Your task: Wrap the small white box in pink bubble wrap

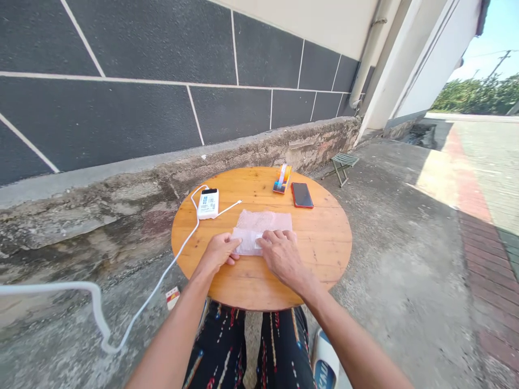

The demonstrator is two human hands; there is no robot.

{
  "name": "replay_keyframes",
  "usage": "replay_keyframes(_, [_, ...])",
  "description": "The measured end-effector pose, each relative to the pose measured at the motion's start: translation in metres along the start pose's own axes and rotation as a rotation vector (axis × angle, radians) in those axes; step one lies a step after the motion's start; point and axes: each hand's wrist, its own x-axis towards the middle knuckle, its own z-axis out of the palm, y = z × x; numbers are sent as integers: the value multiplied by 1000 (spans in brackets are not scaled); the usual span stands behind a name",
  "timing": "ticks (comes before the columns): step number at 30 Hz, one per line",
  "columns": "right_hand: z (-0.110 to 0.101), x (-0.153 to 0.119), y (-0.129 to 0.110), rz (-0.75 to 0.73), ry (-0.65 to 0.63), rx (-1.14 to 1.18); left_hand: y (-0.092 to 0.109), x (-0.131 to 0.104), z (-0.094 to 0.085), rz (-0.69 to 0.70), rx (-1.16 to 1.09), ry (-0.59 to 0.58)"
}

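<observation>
A pinkish, translucent sheet of bubble wrap (265, 220) lies on the round wooden table (324, 246), its near part folded over. My left hand (221, 251) pinches the left end of the fold between thumb and fingers. On the right side, my right hand (281, 253) grips the fold with bent fingers, its thumb reaching toward the left. A small whitish patch (258, 241) shows by that thumb; whether it is something inside the wrap or on it, I cannot tell. The right end of the fold is hidden under my right hand.
On the table's left is a white power bank (208, 204) with a short cable; a long white cord (174, 263) runs off the edge. Farther back are an orange tape dispenser (283, 179) and a red-edged smartphone (302, 195). A folding stool (343, 162) stands beyond, near the wall.
</observation>
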Motion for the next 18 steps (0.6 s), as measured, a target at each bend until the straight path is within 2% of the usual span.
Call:
replay_keyframes(5, [2,0,1,1,-7,23,-2,7,13,12,45,102])
replay_keyframes(11, [4,1,4,-12,8,33,0,6,22,14,21,214])
replay_keyframes(14, [5,1,5,-17,6,28,1,1,24,-19,-45,228])
replay_keyframes(18, [6,1,6,-14,13,43,1,-6,25,-54,-138,176])
